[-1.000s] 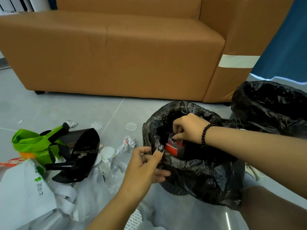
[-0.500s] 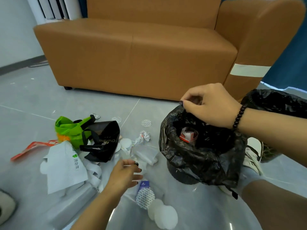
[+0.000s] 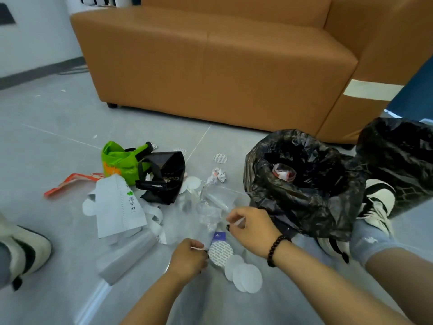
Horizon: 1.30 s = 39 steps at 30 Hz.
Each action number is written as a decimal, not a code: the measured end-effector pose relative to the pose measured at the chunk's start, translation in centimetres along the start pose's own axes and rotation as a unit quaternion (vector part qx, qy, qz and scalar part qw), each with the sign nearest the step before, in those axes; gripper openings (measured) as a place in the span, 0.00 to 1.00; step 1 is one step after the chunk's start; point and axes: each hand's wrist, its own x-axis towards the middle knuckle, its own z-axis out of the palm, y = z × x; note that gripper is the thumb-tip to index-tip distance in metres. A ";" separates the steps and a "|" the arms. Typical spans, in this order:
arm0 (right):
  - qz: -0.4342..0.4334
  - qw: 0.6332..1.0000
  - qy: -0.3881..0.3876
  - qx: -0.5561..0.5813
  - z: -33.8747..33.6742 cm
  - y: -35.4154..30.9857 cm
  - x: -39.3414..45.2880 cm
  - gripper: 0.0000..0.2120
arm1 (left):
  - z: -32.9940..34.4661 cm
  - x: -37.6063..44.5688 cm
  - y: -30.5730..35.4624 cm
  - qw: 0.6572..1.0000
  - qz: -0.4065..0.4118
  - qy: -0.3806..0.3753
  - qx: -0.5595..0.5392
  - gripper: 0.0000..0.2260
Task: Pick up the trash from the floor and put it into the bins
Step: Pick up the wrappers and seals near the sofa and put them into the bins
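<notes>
1. Trash lies scattered on the grey tiled floor [image 3: 46, 141] in front of a tan leather sofa [image 3: 210, 66].
2. Left hand [image 3: 187, 258] is low over the litter, fingers curled and pinching a small thin white-and-pink scrap [image 3: 196, 248], just beside a round patterned paper disc [image 3: 220, 253].
3. Right hand [image 3: 251, 227], with a black bead bracelet [image 3: 275, 249] on its wrist, pinches a small white strip [image 3: 239, 222] between thumb and fingers, near the clear plastic wrappers [image 3: 210, 202].
4. The 2 hands are apart, each clamped on its own scrap.
5. 2 plain white discs [image 3: 246, 275] overlap beside the patterned one; a small purple card [image 3: 218, 236] peeks out above it.
6. Farther left sit a green bag [image 3: 117, 160], a black bag [image 3: 166, 177], a white printed paper bag [image 3: 117, 205] and an orange strip [image 3: 70, 181].
7. A crumpled paper ball [image 3: 218, 175] rests near the bins.
8. The nearer bin [image 3: 302, 184], lined in black plastic, holds a red-and-white wrapper [image 3: 283, 174]; a 2nd black-lined bin [image 3: 398, 156] stands just right of it.
</notes>
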 end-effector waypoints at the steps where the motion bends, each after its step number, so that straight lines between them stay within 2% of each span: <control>1: 0.052 0.998 -0.024 -0.019 1.3 1.8 0.0 0.09 | 0.3 0.3 -0.4 1.000 0.005 -0.001 0.012 0.06; 4: 0.145 0.979 -0.111 -0.090 3.9 5.7 -1.3 0.22 | 1.5 1.1 -1.8 0.998 0.026 -0.010 0.058 0.04; 6: 0.172 0.966 -0.161 -0.106 4.9 6.9 -2.1 0.31 | 2.2 1.5 -2.9 0.992 0.055 -0.014 0.109 0.04; 8: 0.188 0.959 -0.180 -0.114 5.6 7.3 -2.7 0.35 | 2.9 1.7 -3.7 0.985 0.087 -0.024 0.147 0.05; 12: 0.178 0.963 -0.138 -0.151 6.6 7.5 -2.8 0.28 | 4.4 2.1 -4.5 0.966 0.135 -0.048 0.215 0.07; 15: 0.185 0.962 -0.139 -0.146 6.3 7.4 -2.4 0.20 | 4.8 2.6 -4.4 0.961 0.164 -0.039 0.220 0.05; 16: 0.190 0.961 -0.143 -0.142 6.0 7.4 -2.3 0.22 | 4.7 2.7 -4.3 0.962 0.164 -0.036 0.216 0.06; 18: 0.190 0.966 -0.131 -0.118 5.5 7.8 -2.1 0.24 | 4.5 2.7 -4.1 0.966 0.159 -0.034 0.202 0.07; 24: 0.155 0.985 -0.075 0.011 2.9 5.6 -1.3 0.15 | 2.5 1.5 -1.1 0.982 0.176 -0.015 0.072 0.04; 30: 0.036 0.998 -0.056 -0.015 -3.7 -0.4 -1.6 0.11 | 0.5 -2.0 4.9 0.972 0.223 -0.025 -0.070 0.02; 34: -0.028 0.994 -0.041 -0.101 -9.8 -3.1 -3.8 0.05 | 1.0 -3.8 7.2 0.964 0.244 -0.038 -0.099 0.03; 36: -0.040 0.992 -0.005 -0.117 -13.4 -3.6 -4.4 0.04 | 1.7 -4.3 7.7 0.962 0.251 -0.037 -0.099 0.03; 39: -0.044 0.989 0.108 -0.091 -17.9 -3.2 -4.1 0.03 | 3.0 -4.6 7.6 0.964 0.241 -0.040 -0.106 0.04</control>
